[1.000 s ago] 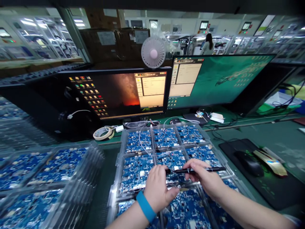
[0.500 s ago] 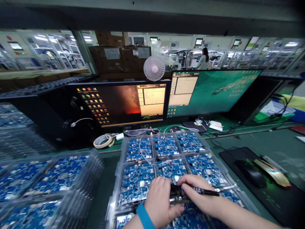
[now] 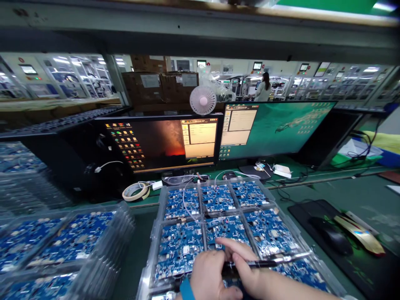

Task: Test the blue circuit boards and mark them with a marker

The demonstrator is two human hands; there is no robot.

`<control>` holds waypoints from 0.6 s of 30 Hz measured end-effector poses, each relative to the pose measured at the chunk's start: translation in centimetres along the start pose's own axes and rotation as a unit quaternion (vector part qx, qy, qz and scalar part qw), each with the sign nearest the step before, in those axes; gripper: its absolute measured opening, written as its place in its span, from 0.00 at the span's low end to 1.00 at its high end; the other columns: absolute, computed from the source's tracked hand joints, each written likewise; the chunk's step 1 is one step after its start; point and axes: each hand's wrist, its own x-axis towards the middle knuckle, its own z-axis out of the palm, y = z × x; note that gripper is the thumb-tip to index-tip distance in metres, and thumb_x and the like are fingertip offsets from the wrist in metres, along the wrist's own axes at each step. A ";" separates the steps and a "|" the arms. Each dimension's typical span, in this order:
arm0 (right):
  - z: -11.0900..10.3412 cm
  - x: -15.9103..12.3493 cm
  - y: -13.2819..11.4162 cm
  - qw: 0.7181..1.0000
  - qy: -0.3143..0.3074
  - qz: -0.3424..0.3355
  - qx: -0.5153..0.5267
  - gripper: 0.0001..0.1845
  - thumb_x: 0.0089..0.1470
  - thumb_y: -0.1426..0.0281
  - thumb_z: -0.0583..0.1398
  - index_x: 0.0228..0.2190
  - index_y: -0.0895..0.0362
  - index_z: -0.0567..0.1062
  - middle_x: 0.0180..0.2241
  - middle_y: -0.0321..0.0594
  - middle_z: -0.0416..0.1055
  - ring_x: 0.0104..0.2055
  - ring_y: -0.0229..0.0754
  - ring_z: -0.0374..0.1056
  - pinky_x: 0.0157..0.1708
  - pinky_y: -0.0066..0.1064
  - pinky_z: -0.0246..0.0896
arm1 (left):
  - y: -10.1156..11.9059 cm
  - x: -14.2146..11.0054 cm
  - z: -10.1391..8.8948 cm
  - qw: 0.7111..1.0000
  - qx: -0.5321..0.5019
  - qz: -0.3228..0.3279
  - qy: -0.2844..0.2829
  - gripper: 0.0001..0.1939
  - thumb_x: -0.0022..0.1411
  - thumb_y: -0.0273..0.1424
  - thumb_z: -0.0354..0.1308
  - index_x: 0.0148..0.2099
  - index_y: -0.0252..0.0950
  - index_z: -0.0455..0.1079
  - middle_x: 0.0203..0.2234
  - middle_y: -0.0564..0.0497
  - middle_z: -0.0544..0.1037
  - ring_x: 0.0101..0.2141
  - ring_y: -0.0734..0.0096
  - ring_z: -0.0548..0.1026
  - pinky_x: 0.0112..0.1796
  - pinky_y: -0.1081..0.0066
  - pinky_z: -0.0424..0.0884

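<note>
A clear plastic tray (image 3: pixel 155 239) lies in front of me, its compartments holding blue circuit boards (image 3: pixel 183 243). Over its near middle part, my left hand (image 3: pixel 208 273), with a blue wristband (image 3: pixel 186 288), is curled, its fingers closed at the left end of a black pen (image 3: pixel 264 263). My right hand (image 3: pixel 245 264) is closed around the same pen, which points out to the right. The right index finger stretches over the middle board (image 3: pixel 229 228). The pen's left end is hidden between the hands. A thin white cable (image 3: pixel 185 204) runs across the boards.
Stacked trays of boards (image 3: pixel 90 254) stand at left. Behind are two monitors (image 3: pixel 162 141), a small fan (image 3: pixel 203 100) and a roll of tape (image 3: pixel 136 191). A black mouse (image 3: pixel 331 235) and a gold one (image 3: pixel 359 233) lie on a mat at right. A person (image 3: pixel 263 87) stands far back.
The view has tilted up, so the scene sits lower. Both hands have come slightly nearer to me. My right index finger has stretched out leftward, while the pen stays between the hands.
</note>
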 end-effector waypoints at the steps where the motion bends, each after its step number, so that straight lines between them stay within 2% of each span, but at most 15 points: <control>1: 0.1 0.0 0.1 1.000 -0.001 -0.015 -0.012 0.21 0.55 0.65 0.42 0.46 0.52 0.65 0.42 0.39 0.66 0.44 0.41 0.60 0.45 0.34 0.56 | 0.0 0.1 -0.1 1.000 -0.015 0.001 -0.005 0.44 0.42 0.63 0.17 0.24 0.35 0.64 0.16 0.47 0.69 0.18 0.65 0.68 0.18 0.69 0.62; 7: 0.0 0.1 0.3 0.997 -0.013 -0.069 -0.038 0.20 0.54 0.66 0.43 0.44 0.51 0.67 0.42 0.37 0.67 0.44 0.40 0.61 0.46 0.33 0.56 | 0.0 0.4 -0.5 0.998 -0.042 0.034 -0.026 0.43 0.47 0.59 0.17 0.25 0.37 0.66 0.17 0.49 0.72 0.18 0.67 0.70 0.18 0.71 0.61; 13: -0.6 0.9 -0.9 0.998 -0.059 -0.004 -0.029 0.18 0.53 0.65 0.45 0.44 0.52 0.66 0.43 0.38 0.66 0.45 0.41 0.61 0.46 0.33 0.56 | 0.0 0.3 -0.2 1.000 0.026 0.004 -0.006 0.41 0.50 0.57 0.17 0.26 0.35 0.64 0.19 0.46 0.71 0.20 0.64 0.69 0.20 0.68 0.64; 18: -0.8 1.4 -1.4 0.997 -0.074 0.003 -0.002 0.18 0.53 0.67 0.45 0.43 0.53 0.67 0.42 0.38 0.66 0.44 0.40 0.61 0.45 0.32 0.56 | -0.1 0.1 -0.2 1.000 0.024 0.007 -0.016 0.40 0.53 0.55 0.18 0.30 0.34 0.64 0.22 0.46 0.72 0.24 0.63 0.70 0.23 0.67 0.66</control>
